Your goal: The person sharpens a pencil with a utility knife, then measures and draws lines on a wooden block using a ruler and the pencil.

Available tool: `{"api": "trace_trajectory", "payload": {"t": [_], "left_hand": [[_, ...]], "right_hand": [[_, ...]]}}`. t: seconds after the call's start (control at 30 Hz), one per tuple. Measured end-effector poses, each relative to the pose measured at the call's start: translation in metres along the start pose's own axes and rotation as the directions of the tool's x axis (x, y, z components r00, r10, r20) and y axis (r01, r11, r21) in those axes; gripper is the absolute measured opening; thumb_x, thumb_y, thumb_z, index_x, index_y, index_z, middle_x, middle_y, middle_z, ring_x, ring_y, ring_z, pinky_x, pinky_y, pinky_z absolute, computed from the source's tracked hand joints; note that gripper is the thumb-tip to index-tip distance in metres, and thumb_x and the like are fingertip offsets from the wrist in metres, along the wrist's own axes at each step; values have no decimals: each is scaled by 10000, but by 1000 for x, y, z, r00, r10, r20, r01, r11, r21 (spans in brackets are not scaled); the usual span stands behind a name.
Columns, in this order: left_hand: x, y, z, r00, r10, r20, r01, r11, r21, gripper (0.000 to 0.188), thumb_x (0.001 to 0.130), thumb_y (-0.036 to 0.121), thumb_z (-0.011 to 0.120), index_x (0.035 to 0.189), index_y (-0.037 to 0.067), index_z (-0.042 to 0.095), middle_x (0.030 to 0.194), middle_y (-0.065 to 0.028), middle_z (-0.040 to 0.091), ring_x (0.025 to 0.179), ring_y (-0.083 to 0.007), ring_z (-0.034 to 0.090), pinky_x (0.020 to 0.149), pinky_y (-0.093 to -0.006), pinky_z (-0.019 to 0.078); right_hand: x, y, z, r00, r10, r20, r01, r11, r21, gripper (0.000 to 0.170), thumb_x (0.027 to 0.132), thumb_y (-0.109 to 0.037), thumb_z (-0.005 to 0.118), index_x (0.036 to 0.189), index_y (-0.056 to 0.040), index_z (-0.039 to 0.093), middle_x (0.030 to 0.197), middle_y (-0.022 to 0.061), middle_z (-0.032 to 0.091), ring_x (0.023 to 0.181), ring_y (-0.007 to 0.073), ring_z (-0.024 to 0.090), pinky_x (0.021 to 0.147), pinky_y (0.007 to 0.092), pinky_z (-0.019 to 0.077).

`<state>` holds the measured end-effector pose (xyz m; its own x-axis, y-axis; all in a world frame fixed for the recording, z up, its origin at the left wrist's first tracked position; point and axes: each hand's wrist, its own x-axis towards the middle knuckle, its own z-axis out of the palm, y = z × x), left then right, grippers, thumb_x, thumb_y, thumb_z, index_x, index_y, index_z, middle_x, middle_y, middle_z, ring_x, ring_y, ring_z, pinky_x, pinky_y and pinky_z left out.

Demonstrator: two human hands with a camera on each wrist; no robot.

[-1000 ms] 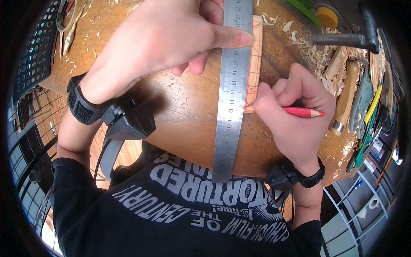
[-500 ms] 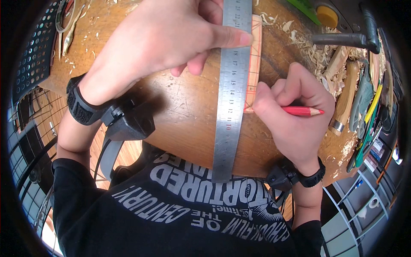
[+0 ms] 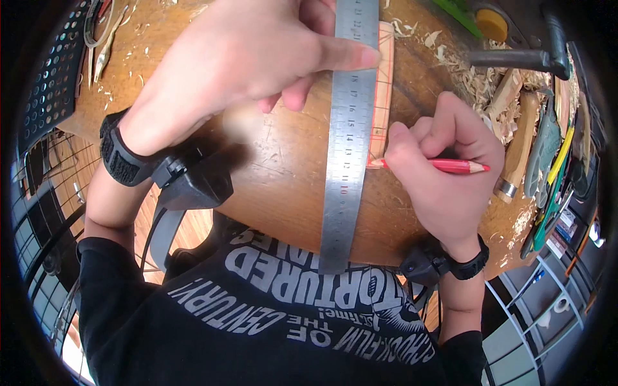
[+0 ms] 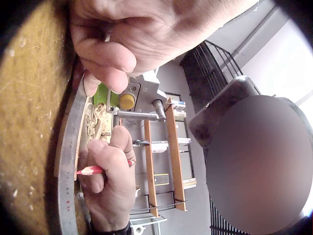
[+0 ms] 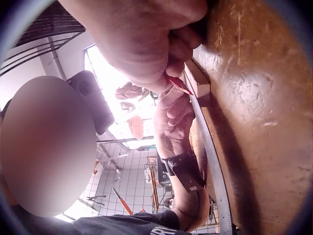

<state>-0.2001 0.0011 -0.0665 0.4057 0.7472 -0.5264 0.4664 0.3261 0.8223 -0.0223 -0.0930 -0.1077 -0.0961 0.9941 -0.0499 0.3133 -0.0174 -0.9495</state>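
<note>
A steel ruler lies along a narrow wooden strip that carries red lines. The left hand has its thumb laid across the ruler, with the tip at the strip's edge; its other fingers are partly hidden on the ruler's far side. Between thumb and fingers, the right hand pinches a red pencil, whose point meets the near end of the strip beside the ruler. The left wrist view also shows the pencil against the ruler.
Wood shavings and a metal bar are at the back right. Along the right edge lie a wooden handle and several tools. A perforated black panel stands at the left, and a green object at the top.
The right hand's fingers have shifted slightly, and the pencil has slid leftward so that its point now shows at the ruler's edge. The left hand and ruler look nearly still.
</note>
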Motion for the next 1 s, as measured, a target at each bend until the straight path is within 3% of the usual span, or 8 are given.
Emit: {"api": "trace_trajectory", "payload": {"t": [0.2,0.27,0.47,0.53,0.57,0.63,0.73,1.0], "left_hand": [[-2,-2,3,1000,-11,15,11,1000,-29,216,852,81,702,878,-30,518,616,-42,598,354,-70,489,302,-211,362],[-2,-3,1,999,29,-19,-29,999,33,217,851,83,705,877,-30,521,606,-38,595,351,-68,485,299,-211,354],[-1,17,-9,978,-208,-2,205,963,-177,230,832,86,729,910,-45,557,578,-41,598,325,-63,453,288,-203,317],[-1,0,-13,998,-14,-66,9,997,-81,245,825,82,735,940,-58,571,586,-41,608,317,-56,437,286,-201,313],[-1,-5,-16,998,-13,-68,8,997,-78,245,825,82,735,940,-58,571,586,-41,608,317,-56,437,286,-201,313],[1,-11,-20,995,99,9,-95,977,-193,255,824,82,736,961,-62,577,608,-45,625,321,-47,431,288,-196,311],[3,-8,-19,1000,30,4,-30,991,-131,268,826,82,733,990,-62,578,635,-56,642,328,-43,432,292,-189,310],[4,-11,-23,991,79,113,-55,979,-196,288,842,99,720,1033,-57,572,639,-51,640,336,-39,437,296,-184,311]], "right_hand": [[1,0,2,1000,-18,13,18,999,28,355,826,69,609,661,-102,346,534,-33,445,455,14,380,455,185,279],[2,-2,3,996,68,-65,-55,980,190,311,862,-6,620,682,-100,384,532,-27,456,438,18,392,433,179,274],[1,-6,1,984,123,-133,-84,959,271,262,908,-115,598,714,-105,423,525,-13,462,403,33,375,390,186,257],[1,-6,0,981,129,-144,-81,950,301,264,909,-118,596,711,-106,423,521,-15,451,392,34,358,383,190,253],[2,-5,-1,979,136,-154,-78,940,331,266,911,-122,594,708,-107,423,517,-17,440,381,35,341,377,194,249],[2,-5,-1,976,145,-163,-76,926,370,267,910,-116,595,709,-107,420,518,-20,431,381,35,334,375,194,244],[1,-7,-4,974,160,-159,-93,926,367,269,905,-101,601,711,-107,415,523,-28,420,388,33,335,380,192,241],[0,-3,0,978,101,-182,-60,974,217,309,875,-20,625,701,-110,386,538,-40,425,425,18,358,427,179,262]]}}
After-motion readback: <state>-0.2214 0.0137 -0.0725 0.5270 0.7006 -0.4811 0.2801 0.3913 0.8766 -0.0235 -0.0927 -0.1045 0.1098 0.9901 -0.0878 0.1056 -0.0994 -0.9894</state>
